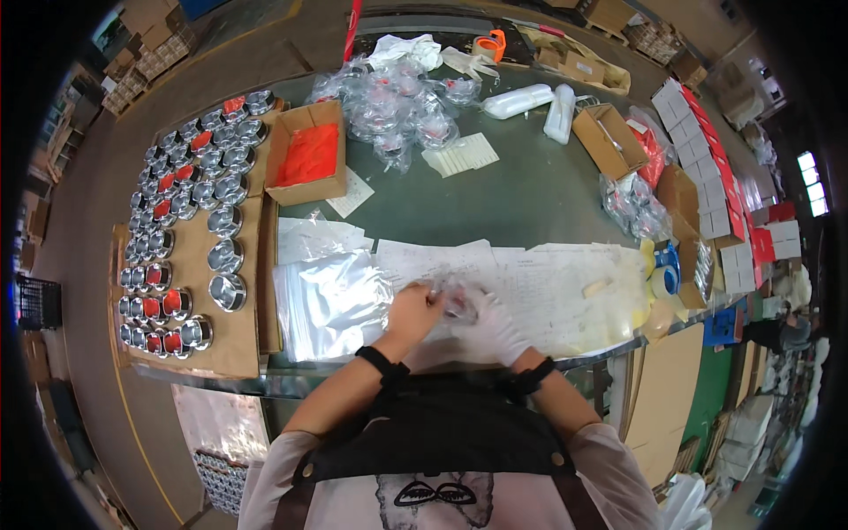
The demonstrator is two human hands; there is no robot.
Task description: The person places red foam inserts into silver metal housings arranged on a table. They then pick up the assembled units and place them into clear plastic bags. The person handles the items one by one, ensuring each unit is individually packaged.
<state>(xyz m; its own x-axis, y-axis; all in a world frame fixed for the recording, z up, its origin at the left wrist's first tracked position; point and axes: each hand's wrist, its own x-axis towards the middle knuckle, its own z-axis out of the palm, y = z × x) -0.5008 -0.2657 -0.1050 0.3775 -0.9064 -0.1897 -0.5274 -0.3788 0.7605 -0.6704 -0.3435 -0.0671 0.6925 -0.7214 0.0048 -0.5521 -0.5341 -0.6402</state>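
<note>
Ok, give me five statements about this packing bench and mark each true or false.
1. Both hands meet on a small clear bag at the near edge of the table. True.
2. The right hand is bare. False: it wears a white glove; the left hand is the bare one.
3. The shiny metal parts lie on cardboard to the person's left. True.
4. The open box of orange-red pieces stands at the right end of the table. False: it stands at the far left, beside the metal parts.
5. A stack of flat clear bags lies just left of the hands. True.
</note>
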